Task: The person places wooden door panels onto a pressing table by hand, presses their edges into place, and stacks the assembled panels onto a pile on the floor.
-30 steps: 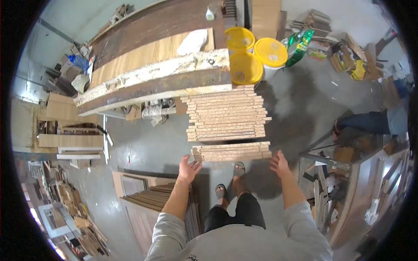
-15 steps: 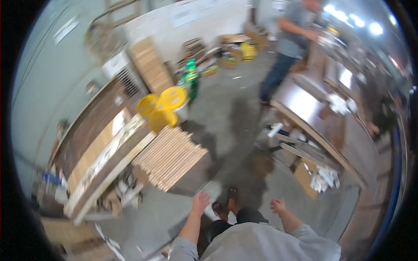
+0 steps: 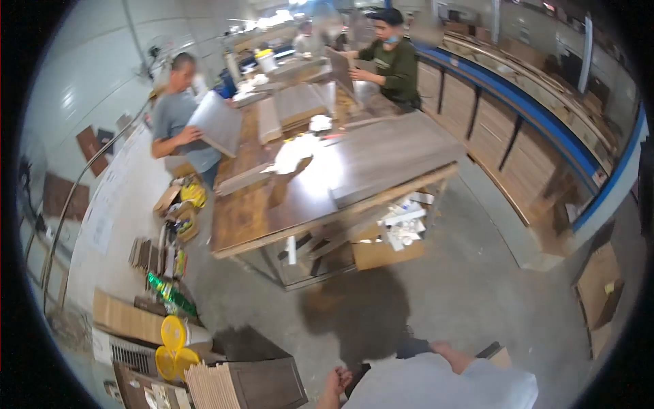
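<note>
My left hand hangs low in front of my body, its fingers loosely bent and apart with nothing visible in them. Nearest to it, on the left, is a stack of wooden panels standing on edge. My right hand is low beside my grey shirt, and its fingers are blurred and mostly hidden. A work table stands ahead, beyond reach of both hands. On it lies a large grey-brown panel near crumpled white material.
Two people hold panels at the table. Yellow-lidded buckets and green bottles stand left. Under the table is a cardboard box with white scraps. A blue-edged rack runs along the right.
My view has swung to the right, bringing the table and a second person into sight. The panel stack has shifted to the lower left. Both hands stay low near my body.
</note>
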A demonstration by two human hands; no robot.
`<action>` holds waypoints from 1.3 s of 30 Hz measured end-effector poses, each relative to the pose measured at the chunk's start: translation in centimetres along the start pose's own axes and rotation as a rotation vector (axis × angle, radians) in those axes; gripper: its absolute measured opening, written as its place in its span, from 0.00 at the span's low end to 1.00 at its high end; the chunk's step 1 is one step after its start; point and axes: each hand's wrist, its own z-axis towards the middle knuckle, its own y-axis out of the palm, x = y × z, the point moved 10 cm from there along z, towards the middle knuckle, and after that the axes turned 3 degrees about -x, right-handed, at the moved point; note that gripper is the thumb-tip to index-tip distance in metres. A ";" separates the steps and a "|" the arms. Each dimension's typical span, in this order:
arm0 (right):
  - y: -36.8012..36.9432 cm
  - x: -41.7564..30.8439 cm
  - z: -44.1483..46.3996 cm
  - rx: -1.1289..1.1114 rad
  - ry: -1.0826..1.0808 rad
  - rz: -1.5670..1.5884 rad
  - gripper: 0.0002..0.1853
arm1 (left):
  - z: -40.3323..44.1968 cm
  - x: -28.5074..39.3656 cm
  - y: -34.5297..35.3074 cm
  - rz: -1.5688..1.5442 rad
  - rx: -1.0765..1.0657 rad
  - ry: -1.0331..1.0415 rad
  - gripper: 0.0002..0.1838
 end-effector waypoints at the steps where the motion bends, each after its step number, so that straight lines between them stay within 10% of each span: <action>1: -1.6 1.5 0.2 0.050 0.102 0.112 0.12 | 2.6 1.2 1.7 -0.029 0.024 -0.014 0.22; 7: -13.5 3.4 3.2 0.181 0.425 1.034 0.16 | 6.3 11.9 24.8 0.101 -0.102 0.123 0.20; 11: -21.2 -0.3 8.0 0.178 0.239 1.072 0.19 | 6.0 17.8 39.2 0.352 -0.155 0.230 0.16; 14: -27.3 -2.0 12.9 0.301 -0.174 1.035 0.18 | 1.1 30.1 46.9 0.743 0.062 1.066 0.13; 17: -34.4 -5.4 11.2 0.231 0.070 1.155 0.19 | -0.6 41.2 46.3 0.618 0.331 1.629 0.15; 20: -41.1 -2.5 13.8 0.404 0.111 1.278 0.18 | -1.3 50.3 46.1 0.716 0.704 1.475 0.23; 28: -69.8 -4.3 21.1 0.783 -0.201 0.958 0.16 | 8.1 54.1 46.4 0.652 0.715 0.971 0.34; 39: -86.1 -18.1 37.5 -0.025 -0.110 0.741 0.37 | 6.3 45.6 48.4 0.254 0.800 0.791 0.31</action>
